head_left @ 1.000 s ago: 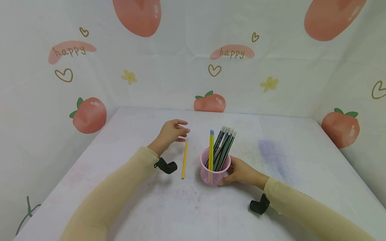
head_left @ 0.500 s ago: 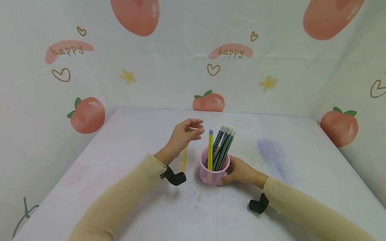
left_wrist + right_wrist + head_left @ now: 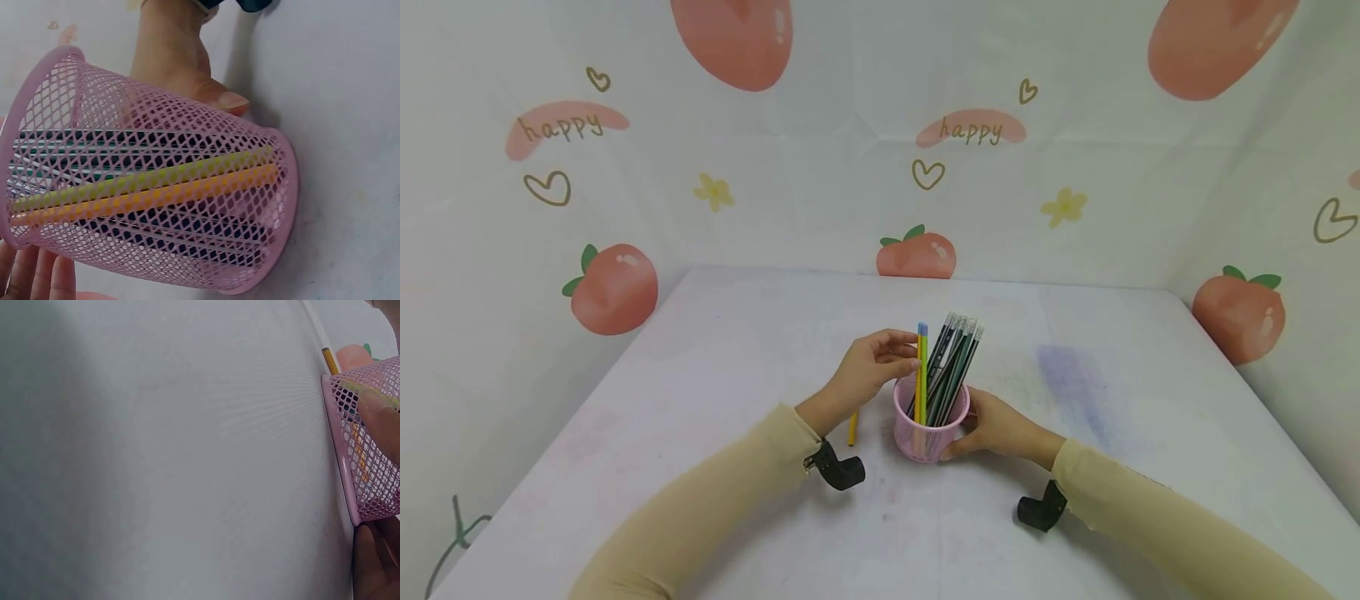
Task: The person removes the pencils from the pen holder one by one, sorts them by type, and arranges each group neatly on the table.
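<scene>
A pink mesh pencil cup (image 3: 931,440) stands upright on the table, holding several dark pencils (image 3: 957,367) with pale ends, plus an orange-yellow pencil (image 3: 917,387) and a lime-green one (image 3: 924,392). My right hand (image 3: 1003,429) grips the cup low on its right side; its thumb presses the mesh in the right wrist view. At the cup's left rim, my left hand (image 3: 876,367) has its fingers extended, fingertips and thumb beside the orange-yellow pencil. Whether they touch it is unclear. A loose yellow pencil (image 3: 853,429) lies on the table, partly hidden under my left wrist.
The white table (image 3: 760,333) meets a white cloth backdrop (image 3: 820,208) with peach prints. Black wrist cameras hang from both sleeves, the left one (image 3: 842,473) above the table and the right one (image 3: 1041,508) near its surface.
My left hand has moved right and then lower, from above the loose pencil to the pencils in the cup. The right hand and cup have stayed in place.
</scene>
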The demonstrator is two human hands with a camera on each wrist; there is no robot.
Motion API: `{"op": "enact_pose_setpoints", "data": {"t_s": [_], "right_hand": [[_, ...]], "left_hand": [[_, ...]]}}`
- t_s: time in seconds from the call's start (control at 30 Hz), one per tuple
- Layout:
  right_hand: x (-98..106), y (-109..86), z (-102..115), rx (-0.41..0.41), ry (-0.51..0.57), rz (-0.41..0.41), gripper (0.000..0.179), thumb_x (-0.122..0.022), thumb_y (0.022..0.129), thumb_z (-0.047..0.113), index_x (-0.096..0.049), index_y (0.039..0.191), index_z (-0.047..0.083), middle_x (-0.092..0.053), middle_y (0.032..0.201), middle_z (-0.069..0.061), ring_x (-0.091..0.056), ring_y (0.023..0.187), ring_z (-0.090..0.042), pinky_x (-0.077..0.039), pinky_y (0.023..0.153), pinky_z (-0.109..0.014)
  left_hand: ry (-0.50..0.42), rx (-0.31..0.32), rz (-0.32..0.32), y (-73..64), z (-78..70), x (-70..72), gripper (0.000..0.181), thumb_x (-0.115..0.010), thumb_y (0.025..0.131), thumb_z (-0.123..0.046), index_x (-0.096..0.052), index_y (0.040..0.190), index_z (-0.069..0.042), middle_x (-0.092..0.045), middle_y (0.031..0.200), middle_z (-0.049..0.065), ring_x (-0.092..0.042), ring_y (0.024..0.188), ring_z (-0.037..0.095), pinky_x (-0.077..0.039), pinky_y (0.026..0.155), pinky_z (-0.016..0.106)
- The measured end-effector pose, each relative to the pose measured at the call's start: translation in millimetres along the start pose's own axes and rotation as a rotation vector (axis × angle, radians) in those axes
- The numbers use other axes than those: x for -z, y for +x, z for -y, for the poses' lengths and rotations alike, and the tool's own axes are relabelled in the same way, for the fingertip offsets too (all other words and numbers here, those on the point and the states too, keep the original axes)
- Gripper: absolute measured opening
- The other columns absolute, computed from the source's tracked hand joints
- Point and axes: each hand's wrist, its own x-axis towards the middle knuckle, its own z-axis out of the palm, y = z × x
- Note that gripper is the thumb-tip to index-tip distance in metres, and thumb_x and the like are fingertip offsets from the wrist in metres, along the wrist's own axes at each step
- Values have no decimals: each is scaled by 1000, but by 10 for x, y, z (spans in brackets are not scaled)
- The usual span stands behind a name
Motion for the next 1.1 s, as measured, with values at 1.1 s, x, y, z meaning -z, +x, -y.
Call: {"op": "enact_pose_setpoints", "data": {"t_s": [1.1], "right_hand": [[7,-10,27,0,-28,6,85,-88,68,12,-41,138,-4,-55,136,-18,-48,129,-36,-37,111,-54]], "left_hand": [[-103,-46,-76,15,-122,9,23,-66,89,-2,-61,110,6,-65,98,11,-66,84,8,-60,85,31]]}}
